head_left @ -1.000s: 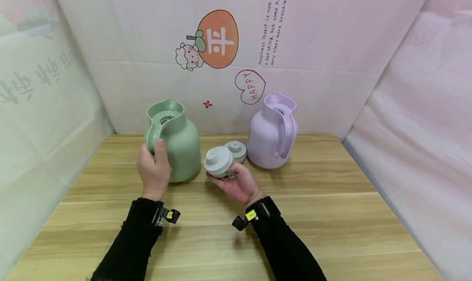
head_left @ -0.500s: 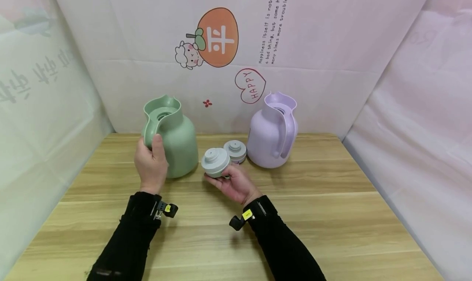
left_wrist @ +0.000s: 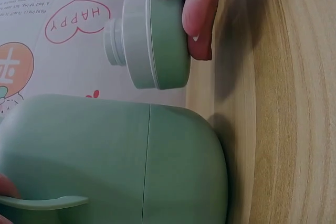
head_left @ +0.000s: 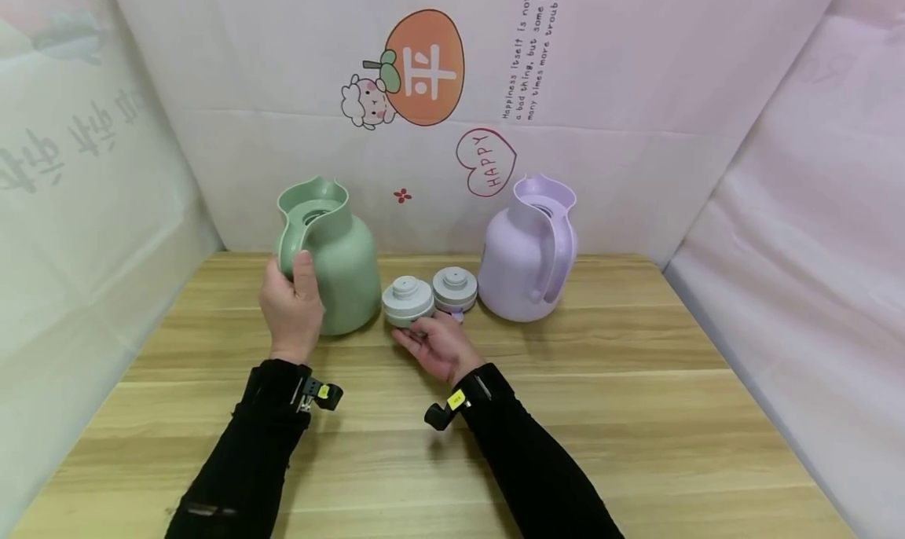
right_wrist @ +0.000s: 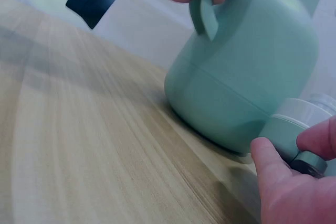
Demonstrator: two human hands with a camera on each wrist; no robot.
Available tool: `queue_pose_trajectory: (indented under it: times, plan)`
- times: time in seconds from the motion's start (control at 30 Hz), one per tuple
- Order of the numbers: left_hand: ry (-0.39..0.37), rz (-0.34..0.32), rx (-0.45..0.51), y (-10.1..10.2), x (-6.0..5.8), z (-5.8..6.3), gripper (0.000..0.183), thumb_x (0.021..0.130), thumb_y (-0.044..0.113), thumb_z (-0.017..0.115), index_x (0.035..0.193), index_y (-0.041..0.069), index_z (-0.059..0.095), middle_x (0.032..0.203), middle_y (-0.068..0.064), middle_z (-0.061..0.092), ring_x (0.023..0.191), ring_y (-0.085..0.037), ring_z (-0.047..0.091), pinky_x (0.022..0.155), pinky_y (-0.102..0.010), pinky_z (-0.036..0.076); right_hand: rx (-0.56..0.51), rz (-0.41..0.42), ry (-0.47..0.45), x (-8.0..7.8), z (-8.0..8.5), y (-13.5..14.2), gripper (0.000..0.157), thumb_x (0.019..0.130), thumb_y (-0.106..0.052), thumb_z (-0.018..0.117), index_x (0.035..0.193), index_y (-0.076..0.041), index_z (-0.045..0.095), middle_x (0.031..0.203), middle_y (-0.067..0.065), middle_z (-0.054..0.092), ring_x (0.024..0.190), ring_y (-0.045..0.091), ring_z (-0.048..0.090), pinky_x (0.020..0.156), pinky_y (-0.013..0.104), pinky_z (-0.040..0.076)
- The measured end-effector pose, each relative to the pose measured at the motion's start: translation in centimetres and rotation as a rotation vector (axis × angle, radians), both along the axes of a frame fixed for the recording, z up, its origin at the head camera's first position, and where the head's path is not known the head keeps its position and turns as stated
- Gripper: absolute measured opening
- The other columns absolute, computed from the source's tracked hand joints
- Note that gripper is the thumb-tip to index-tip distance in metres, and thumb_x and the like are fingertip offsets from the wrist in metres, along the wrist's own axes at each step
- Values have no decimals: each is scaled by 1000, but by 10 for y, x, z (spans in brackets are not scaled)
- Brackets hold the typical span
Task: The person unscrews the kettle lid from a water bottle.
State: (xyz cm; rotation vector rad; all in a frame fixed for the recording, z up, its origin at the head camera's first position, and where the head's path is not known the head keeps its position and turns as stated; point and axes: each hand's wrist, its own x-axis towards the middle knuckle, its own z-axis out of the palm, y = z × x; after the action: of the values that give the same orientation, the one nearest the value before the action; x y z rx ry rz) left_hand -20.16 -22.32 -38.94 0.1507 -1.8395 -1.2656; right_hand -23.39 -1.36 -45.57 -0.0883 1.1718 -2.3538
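Note:
In the head view my left hand [head_left: 291, 307] grips the handle of a green vacuum jug [head_left: 346, 276], which stands upright on the table with its mouth uncovered. My right hand [head_left: 440, 348] pinches a grey-and-green jug lid [head_left: 408, 299], its stepped grey side facing up. Fingers lie under this lid in the left wrist view, keeping its green part [left_wrist: 170, 51] just off the wood. A small gap separates lid and jug. Behind my right hand sits a second grey lid [head_left: 455, 287] with a lilac tab, next to a lilac vacuum jug [head_left: 526, 264], also uncovered.
The wooden table [head_left: 608, 413] ends at the back against a printed cloth [head_left: 601, 185]. White cloth walls rise on the left [head_left: 92, 232] and right [head_left: 799, 232]. The lilac jug's handle points toward the front right.
The green jug has shifted slightly left and back in my left hand. My right hand has lowered the grey-and-green lid and moved it back, levelling it. The lilac jug and second lid stay put.

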Motion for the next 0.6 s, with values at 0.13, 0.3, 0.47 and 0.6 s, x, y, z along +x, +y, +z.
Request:
queue_pose_trajectory:
  times: [0.13, 0.3, 0.47, 0.6]
  plan:
    - [4, 6, -4, 0, -1, -1, 55, 107, 43, 49, 117, -10, 60, 92, -15, 59, 86, -21, 55, 75, -26, 39, 68, -46, -25, -5, 0, -9, 70, 95, 15, 42, 161, 2, 24, 158, 29, 41, 147, 39, 43, 119, 43, 41]
    - [14, 10, -14, 0, -2, -2, 55, 107, 44, 49, 113, -10, 59, 87, -11, 55, 83, -23, 53, 73, -28, 38, 132, -101, -71, -11, -2, -16, 70, 95, 14, 48, 160, 0, 27, 151, 29, 49, 141, 38, 51, 112, 41, 48]
    - [16, 5, -18, 0, -2, -3, 55, 107, 44, 49, 115, -9, 60, 87, -10, 55, 83, -23, 55, 73, -28, 39, 165, -159, -123, -15, -5, -20, 69, 94, 15, 52, 159, 0, 31, 146, 27, 54, 131, 33, 59, 109, 40, 51]
    - [20, 9, -12, 0, -1, -2, 55, 107, 44, 50, 115, -10, 60, 89, -12, 57, 84, -24, 55, 74, -27, 39, 186, -196, -167, -20, -4, -24, 61, 97, 11, 57, 154, 4, 36, 141, 26, 59, 125, 29, 64, 104, 37, 54]
